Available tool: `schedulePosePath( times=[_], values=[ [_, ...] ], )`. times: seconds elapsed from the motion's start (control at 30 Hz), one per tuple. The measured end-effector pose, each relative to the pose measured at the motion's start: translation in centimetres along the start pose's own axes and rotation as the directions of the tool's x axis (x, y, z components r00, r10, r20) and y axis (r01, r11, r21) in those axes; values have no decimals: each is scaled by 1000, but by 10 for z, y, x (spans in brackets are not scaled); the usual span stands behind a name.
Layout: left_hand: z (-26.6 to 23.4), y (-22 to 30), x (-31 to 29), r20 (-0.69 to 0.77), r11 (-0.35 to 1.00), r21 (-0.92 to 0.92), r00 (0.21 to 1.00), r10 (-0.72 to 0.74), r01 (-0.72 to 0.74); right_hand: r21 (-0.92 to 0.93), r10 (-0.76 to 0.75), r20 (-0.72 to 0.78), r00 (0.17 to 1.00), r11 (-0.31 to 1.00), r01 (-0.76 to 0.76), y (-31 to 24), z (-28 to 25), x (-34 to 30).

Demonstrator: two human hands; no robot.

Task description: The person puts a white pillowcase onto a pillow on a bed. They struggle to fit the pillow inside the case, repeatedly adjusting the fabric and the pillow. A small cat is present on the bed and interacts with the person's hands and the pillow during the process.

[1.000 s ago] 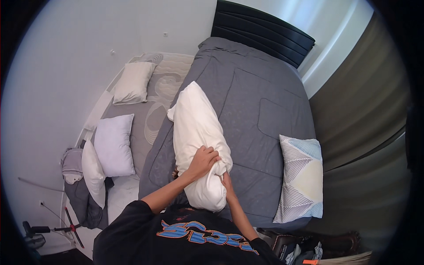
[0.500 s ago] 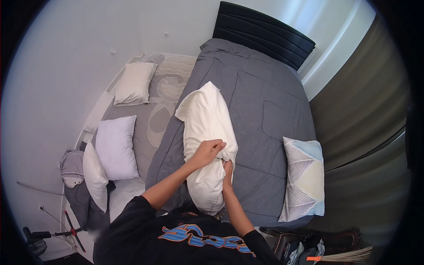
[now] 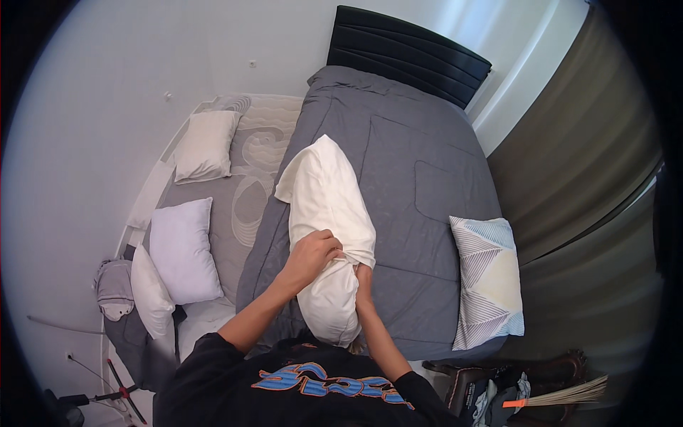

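Observation:
A cream pillowcase (image 3: pixel 329 188) lies lengthwise over the left part of the grey comforter (image 3: pixel 420 171), its far end loose and pointed. Against my body, a stuffed white pillow (image 3: pixel 329 306) bulges out of the near end of the case. My left hand (image 3: pixel 315 256) pinches the case's gathered edge from above, fingers bent together. On the right side of the pillow, my right hand (image 3: pixel 364 282) grips the case's edge; its fingertips are hidden beneath the fold.
A patterned pillow (image 3: pixel 489 281) rests at the bed's right edge. To the left, a bare mattress (image 3: pixel 262 149) carries a beige pillow (image 3: pixel 206 146) and a white pillow (image 3: pixel 185 250). Brown curtains (image 3: pixel 576 164) hang at right, above a stick broom (image 3: pixel 569 393).
My left hand has shifted slightly left and down along the case's edge. The right hand stays at the pillow's side. The whole view has turned a little.

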State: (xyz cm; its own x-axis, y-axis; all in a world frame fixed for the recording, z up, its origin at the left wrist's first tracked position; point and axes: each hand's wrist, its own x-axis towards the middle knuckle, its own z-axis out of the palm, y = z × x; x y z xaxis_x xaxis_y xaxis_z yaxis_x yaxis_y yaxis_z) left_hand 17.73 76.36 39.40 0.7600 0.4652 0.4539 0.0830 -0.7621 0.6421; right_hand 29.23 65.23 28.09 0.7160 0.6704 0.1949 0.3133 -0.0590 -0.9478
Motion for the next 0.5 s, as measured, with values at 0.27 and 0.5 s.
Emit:
schedulePosePath(
  times=[0.27, 0.5],
  values=[
    [46, 28, -38, 49, 990, -85, 992, -113, 116, 7, 60, 114, 992, 998, -61, 50, 20, -35],
    [56, 95, -51, 126, 931, -284, 954, 273, -229, -58, 85, 296, 951, 996, -70, 44, -22, -13]
  ],
)
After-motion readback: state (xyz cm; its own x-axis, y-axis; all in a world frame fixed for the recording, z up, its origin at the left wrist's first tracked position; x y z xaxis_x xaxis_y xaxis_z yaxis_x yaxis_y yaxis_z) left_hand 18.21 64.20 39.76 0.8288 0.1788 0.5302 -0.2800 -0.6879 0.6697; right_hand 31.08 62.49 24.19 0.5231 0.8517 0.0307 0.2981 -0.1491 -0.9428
